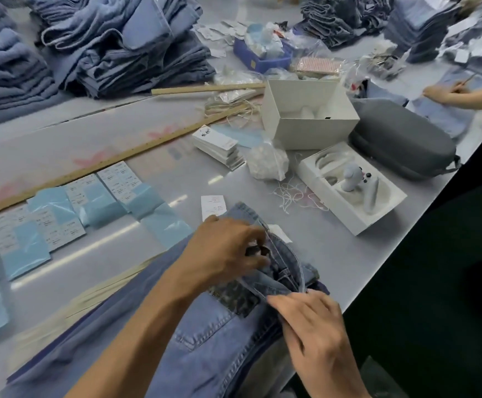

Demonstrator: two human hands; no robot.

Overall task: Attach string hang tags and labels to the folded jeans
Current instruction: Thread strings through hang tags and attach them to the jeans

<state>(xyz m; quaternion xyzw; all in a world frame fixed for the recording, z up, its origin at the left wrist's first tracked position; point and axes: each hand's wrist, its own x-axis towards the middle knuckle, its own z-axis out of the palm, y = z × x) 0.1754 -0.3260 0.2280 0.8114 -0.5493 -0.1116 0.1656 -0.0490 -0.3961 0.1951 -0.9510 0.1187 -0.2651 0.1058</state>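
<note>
Both hands are on the folded jeans (205, 334) at the near edge of the grey surface (334, 254). The left hand (228, 254) sits at the waistband, fingers curled and pinching a small dark thing there; what it is I cannot tell. The right hand (311, 326) pinches the waistband fabric beside the dark back patch (235, 297). A white hang tag (213, 206) lies just beyond the jeans, another white tag (280, 233) peeks out beside the waistband. Loose white strings (294, 193) are scattered close by. Further back: a stack of hang tags (219, 146), a crumpled plastic bag (267, 163), an open white box (308, 113), a white tray (351, 193) with a controller, a grey case (403, 139). To the left, rows of blue poly bags (58, 211) with label sheets, then a long wooden ruler (113, 165). Heaps of jeans (124, 44) crowd the far side. Another person's hand (446, 94) works at far right.
</note>
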